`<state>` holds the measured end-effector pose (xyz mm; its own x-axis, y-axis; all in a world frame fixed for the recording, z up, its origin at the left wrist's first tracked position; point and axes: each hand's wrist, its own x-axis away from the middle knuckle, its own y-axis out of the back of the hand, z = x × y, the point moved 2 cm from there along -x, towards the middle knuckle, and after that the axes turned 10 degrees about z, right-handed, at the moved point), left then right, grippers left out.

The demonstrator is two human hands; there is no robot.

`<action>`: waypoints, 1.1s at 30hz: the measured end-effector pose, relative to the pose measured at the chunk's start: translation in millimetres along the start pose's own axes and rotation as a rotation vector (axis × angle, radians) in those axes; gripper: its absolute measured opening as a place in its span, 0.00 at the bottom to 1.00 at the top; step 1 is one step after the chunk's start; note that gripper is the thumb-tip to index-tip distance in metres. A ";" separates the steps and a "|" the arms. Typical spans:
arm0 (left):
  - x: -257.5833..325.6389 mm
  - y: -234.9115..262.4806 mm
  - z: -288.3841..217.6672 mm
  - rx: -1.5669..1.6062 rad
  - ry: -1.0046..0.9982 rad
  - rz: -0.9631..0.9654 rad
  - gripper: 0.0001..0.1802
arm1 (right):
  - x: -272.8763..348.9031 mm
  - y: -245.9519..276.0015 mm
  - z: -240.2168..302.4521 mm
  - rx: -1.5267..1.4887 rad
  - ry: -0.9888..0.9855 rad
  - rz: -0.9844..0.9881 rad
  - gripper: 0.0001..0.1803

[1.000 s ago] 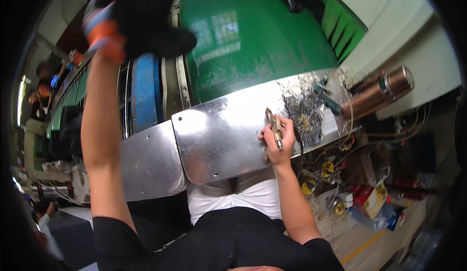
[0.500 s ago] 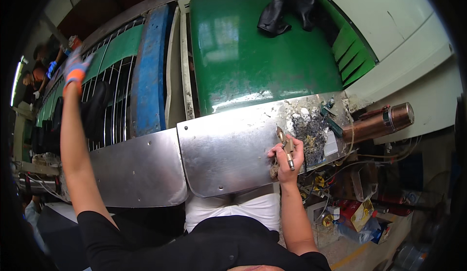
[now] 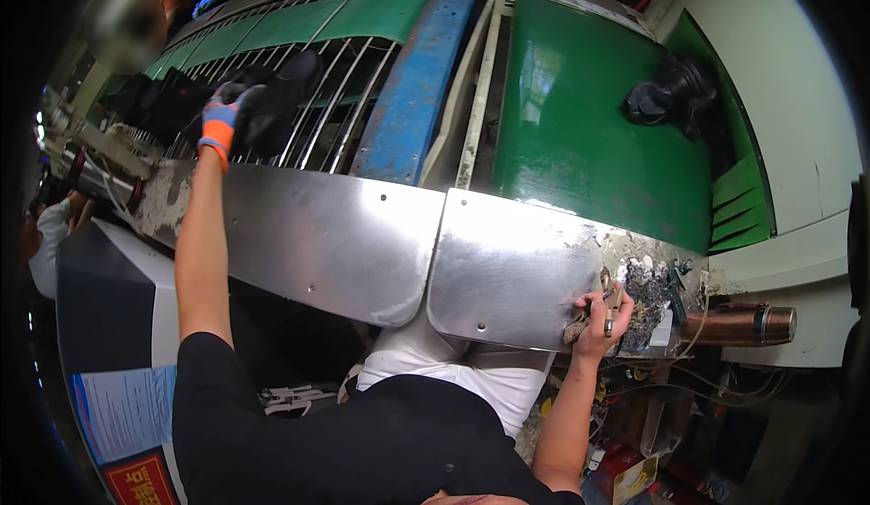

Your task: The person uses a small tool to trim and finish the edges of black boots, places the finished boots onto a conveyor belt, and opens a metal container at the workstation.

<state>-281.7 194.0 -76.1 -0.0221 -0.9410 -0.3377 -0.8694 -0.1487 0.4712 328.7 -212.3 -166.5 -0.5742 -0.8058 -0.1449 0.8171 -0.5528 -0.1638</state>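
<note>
My left hand [image 3: 218,121], in an orange and grey-blue glove, reaches far out over the wire rack. Its fingers close around the edge of a black boot [image 3: 283,111], though they are slightly blurred. Low on the right, my bare right hand [image 3: 604,317] grips a brass-coloured spray gun [image 3: 610,308] above the metal ledge [image 3: 517,274]. The gun's nozzle points away from me. More black footwear [image 3: 163,99] lies farther left on the rack bars. Another black boot [image 3: 671,97] rests on the green conveyor belt [image 3: 589,106].
A blue beam [image 3: 421,79] divides the rack from the belt. Dark crusty residue [image 3: 645,301] covers the ledge's right end, beside a copper-coloured cylinder [image 3: 761,326] and hoses. At the far left, a person's blue-gloved hand [image 3: 207,1] shows. A dark cabinet [image 3: 109,315] stands to my left.
My view has swung left. My left hand has come back from the far part of the rack to the black boot. My right hand still holds the spray gun over the ledge.
</note>
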 end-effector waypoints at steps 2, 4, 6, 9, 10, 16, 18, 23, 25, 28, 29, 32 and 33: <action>55.6 -32.8 -67.5 0.037 0.025 0.074 0.12 | 1.6 1.6 -0.1 0.016 0.012 0.000 0.22; 140.1 -28.5 -132.1 0.154 0.001 0.074 0.09 | 2.1 2.0 -3.5 0.032 0.011 0.012 0.22; 215.4 7.2 -124.8 0.214 0.102 0.011 0.09 | 3.2 6.1 -2.3 0.044 0.032 0.005 0.22; 276.9 39.5 -158.8 0.135 0.036 0.585 0.15 | 8.5 5.1 -2.1 0.029 0.015 -0.004 0.22; 276.0 36.6 -182.6 0.070 0.080 0.636 0.18 | 8.7 5.5 -5.8 0.028 0.014 0.004 0.22; 174.4 -99.9 -222.8 -0.452 -0.518 0.546 0.49 | 4.7 4.3 -5.2 -0.028 0.046 0.057 0.22; 128.9 -164.6 -221.0 -0.824 -0.592 0.545 0.58 | 9.0 10.8 -6.9 0.030 0.018 0.008 0.22; 64.9 -261.2 -174.9 -1.253 -0.363 0.926 0.51 | 9.7 9.7 2.8 0.024 0.045 -0.025 0.23; 73.3 -248.7 -152.8 -1.203 -0.447 0.822 0.41 | 12.0 -1.2 -2.5 -0.026 0.113 0.007 0.23; 119.5 -218.1 -198.4 -1.129 -0.568 0.786 0.40 | 13.0 -0.5 1.9 0.026 0.098 0.002 0.24; 135.5 -198.4 -212.5 -1.092 -0.616 0.788 0.40 | 13.1 -0.2 2.8 0.047 0.108 -0.015 0.24; 158.5 -133.5 -262.0 -0.741 -0.613 0.618 0.40 | 15.3 7.0 1.9 0.071 0.157 -0.086 0.24; 159.4 -113.7 -277.2 -0.564 -0.510 0.644 0.41 | 15.6 8.4 0.5 0.019 0.230 -0.097 0.24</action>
<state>-49.5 -23.3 42.3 -0.7318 -0.6692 -0.1292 -0.2583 0.0969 0.9612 326.6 -229.7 -169.7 -0.6450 -0.6804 -0.3479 0.7571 -0.6309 -0.1698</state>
